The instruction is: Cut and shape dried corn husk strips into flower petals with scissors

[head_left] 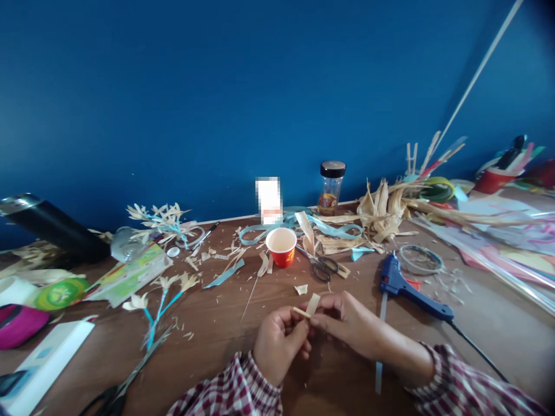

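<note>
Two pinches I see, close together over the table (212, 335): left hand (277, 342) holds the stick (300, 312), right hand (353, 325) the strip (313, 303). I judge the strip light and fragile, best held near its base.

Blue wall (195, 104) behind, black-lidded clear jar (332, 188) upright near it, dark flask (60, 228) tilted at far left, magenta roll (32, 330) near white power strip (65, 351)

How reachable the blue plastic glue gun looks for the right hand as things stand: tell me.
Probably yes: nothing visible covers the blue plastic glue gun, lying near the right hand. That hand seems occupied with a pale, flat strip, though, so it might need freeing first.
</note>
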A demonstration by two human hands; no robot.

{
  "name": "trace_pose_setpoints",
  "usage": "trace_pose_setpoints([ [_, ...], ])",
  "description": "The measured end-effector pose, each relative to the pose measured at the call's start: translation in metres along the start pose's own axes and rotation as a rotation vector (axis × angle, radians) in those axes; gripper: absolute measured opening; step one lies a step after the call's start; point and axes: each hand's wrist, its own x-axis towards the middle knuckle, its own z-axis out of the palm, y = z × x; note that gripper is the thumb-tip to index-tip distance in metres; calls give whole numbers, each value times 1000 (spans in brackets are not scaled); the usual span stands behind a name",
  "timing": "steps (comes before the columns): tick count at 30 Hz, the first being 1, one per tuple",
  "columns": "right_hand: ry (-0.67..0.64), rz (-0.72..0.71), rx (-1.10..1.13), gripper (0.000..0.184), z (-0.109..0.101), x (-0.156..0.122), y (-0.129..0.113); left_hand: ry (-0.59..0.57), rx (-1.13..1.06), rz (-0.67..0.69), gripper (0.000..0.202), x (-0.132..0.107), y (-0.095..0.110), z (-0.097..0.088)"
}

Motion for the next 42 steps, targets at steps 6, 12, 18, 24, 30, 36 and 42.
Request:
trace_pose_setpoints([
  [6,44,-138,-61,27,2,0,-4,21,42,-76,26,1,-3,-1],
  [12,4,-26,-58,24,3,-1,-1,25,99,9,23,-1,-7,-1],
  [18,59,-46,-129,31,4,2,1,19,184,17,22,-4,-3,-1],
  [24,475,-14,-400,31,-34,5,13,-189,263,118,18,-19,-2,0],
  [30,544,-101,-491,31,-43,5,11,-200,254,141,13,-15,-6,-1],
  [36,460,-41,-650,27,-32,4,-2,-125,97,166,22,-6,-2,-8],
  [42,410,-11,-855,18,-24,21,-11,-38,12,192,28,-1,2,-13],
])
